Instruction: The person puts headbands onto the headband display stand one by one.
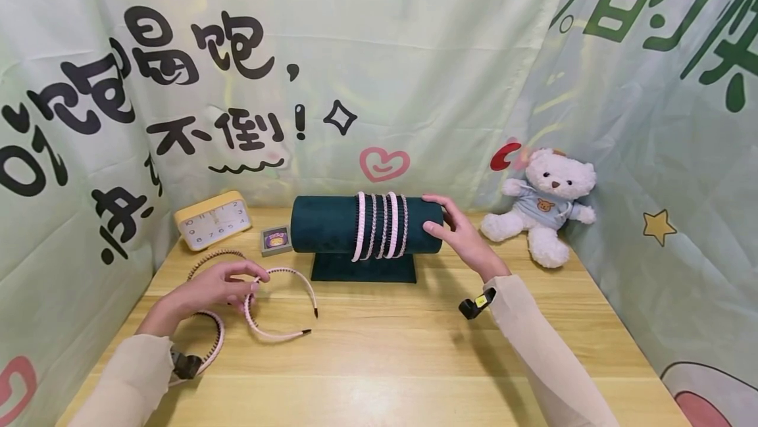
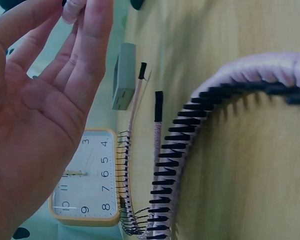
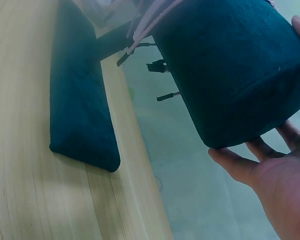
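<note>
My left hand (image 1: 216,285) pinches a pink headband (image 1: 260,333) between thumb and fingertips, its black-tipped ends pointing right. In the left wrist view the fingertips meet at the top edge on a bit of pink. Another pink headband (image 1: 220,341) with black comb teeth lies under the left wrist, and a brownish headband (image 1: 222,252) lies behind the hand. My right hand (image 1: 468,239) holds the right end of a dark green velvet headband stand (image 1: 322,223), thumb in front and fingers round the edge. Several pink and braided headbands (image 1: 361,226) circle the roll.
A yellow-framed clock (image 1: 213,220) stands at the back left, with a small grey box (image 1: 275,241) between it and the stand. A white teddy bear (image 1: 547,206) sits at the back right. Printed curtains (image 1: 450,85) enclose the wooden table (image 1: 379,361).
</note>
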Tool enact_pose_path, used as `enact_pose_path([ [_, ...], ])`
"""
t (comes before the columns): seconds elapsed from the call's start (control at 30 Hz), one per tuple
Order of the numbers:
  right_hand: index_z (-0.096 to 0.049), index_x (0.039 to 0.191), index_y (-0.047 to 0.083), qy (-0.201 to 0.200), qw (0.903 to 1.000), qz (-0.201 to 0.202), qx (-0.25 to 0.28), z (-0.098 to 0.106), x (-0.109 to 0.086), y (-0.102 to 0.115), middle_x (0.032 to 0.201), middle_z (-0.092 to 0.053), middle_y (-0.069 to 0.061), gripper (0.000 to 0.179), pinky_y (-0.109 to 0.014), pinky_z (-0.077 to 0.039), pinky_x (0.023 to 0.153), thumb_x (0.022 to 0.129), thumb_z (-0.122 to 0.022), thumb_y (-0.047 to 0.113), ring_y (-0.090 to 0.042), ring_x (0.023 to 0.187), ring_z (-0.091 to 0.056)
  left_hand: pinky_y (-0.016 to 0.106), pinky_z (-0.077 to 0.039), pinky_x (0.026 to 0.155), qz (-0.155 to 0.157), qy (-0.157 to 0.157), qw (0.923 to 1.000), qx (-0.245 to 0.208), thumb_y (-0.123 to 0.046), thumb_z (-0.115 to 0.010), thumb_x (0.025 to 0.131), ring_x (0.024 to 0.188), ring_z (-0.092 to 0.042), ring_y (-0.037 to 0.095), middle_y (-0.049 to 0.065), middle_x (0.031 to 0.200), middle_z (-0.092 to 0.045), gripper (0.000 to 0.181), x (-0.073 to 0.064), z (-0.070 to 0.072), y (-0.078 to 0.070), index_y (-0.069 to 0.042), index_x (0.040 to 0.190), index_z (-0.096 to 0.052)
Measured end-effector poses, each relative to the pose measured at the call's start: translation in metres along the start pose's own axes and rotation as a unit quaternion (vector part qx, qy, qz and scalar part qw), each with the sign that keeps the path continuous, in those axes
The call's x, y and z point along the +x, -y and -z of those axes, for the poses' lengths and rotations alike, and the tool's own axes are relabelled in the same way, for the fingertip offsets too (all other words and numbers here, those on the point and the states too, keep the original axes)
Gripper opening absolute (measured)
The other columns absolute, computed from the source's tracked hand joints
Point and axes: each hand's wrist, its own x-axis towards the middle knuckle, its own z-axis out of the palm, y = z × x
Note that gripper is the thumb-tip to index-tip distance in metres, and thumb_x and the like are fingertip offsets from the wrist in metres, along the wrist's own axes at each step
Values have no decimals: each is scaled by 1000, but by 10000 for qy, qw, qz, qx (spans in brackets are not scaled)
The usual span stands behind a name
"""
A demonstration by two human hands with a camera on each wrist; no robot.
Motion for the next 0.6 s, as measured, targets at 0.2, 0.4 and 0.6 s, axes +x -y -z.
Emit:
enact_pose_path([
  [0.2, -40, 166, 25, -3, 10000, 7, -3, 0, 0, 0, 174, -34, -3, 63, -69, -38, 123, 110, -67, 34, -42, 155, -39, 41, -67, 81, -192, -269, 9992, -213, -21, -67, 109, 82, -75, 23, 33, 135, -61, 37, -3, 4, -11, 0, 140, -64],
  [0.4, -42, 165, 28, 4, 10000, 24, 30, 0, -1, 1, 174, -34, -3, 62, -69, -39, 123, 109, -68, 34, -42, 155, -39, 40, -66, 81, -283, -473, 9985, -57, -22, -68, 108, 80, -76, 25, 20, 125, -69, 37, -3, 7, -23, -2, 140, -65],
  [0.6, -41, 166, 26, 16, 10000, 31, 44, -1, 0, 1, 173, -35, -4, 63, -68, -40, 122, 110, -67, 33, -41, 154, -40, 41, -67, 81, -341, -843, 9958, -101, -22, -70, 108, 87, -77, 25, 8, 125, -70, 38, -5, 9, -34, -2, 139, -65],
])
